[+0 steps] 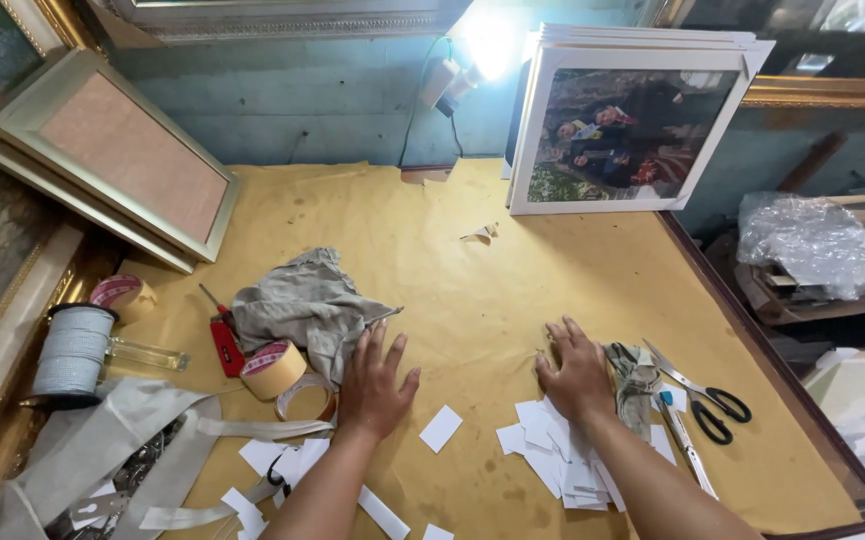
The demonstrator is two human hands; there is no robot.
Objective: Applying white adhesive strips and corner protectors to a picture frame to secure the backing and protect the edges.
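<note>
Both hands flat, fingers spread, gripping nothing. Right hand (574, 375) on heap of white paper slips (552, 450), nearer. Left hand (374, 382) beside grey rag (307, 305), lone slip (440, 428) between hands.

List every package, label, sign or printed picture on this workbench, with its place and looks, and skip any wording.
Framed photo print: back right, leaning on the wall, white border, dark outdoor group scene.
Tape roll: beside the left hand, tan with a red printed core label.
Second tape roll: far left, tan, red-marked core.
Blank white paper slips: under and near the right hand, small rectangles.
No screens.
</note>
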